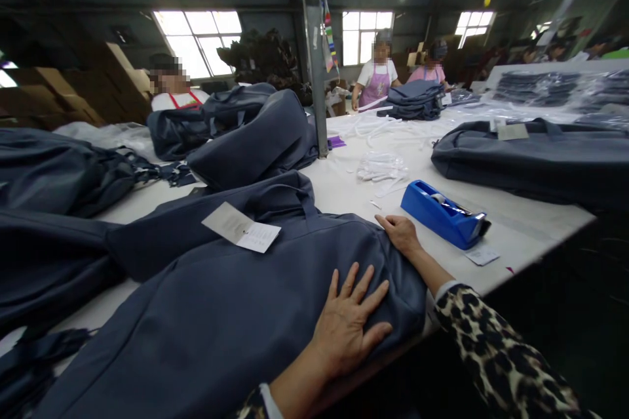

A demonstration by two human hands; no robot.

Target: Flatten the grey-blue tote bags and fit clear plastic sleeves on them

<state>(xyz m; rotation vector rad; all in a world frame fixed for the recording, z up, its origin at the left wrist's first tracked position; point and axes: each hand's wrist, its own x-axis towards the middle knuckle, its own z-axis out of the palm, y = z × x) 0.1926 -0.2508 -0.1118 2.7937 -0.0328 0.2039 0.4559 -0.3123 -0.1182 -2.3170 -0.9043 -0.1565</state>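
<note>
A long dark blue bag (236, 301) lies on the table in front of me, with a strap handle on top. My left hand (346, 324) rests flat on its side near the right end, fingers spread. At that end's far corner, my right hand (400, 234) has its fingers closed on the bag's edge; part of the fingers is hidden. White paper tags (243, 229) lie on top of the bag. Just right of my right hand stands a blue tape dispenser (442, 214), apart from it.
More dark blue bags (255, 140) are heaped left and behind; another bag (531, 160) lies at the right. A metal post (317, 78) rises from the white table (535, 216). White strips (381, 166) and a small card (482, 255) lie there. Several co-workers stand beyond.
</note>
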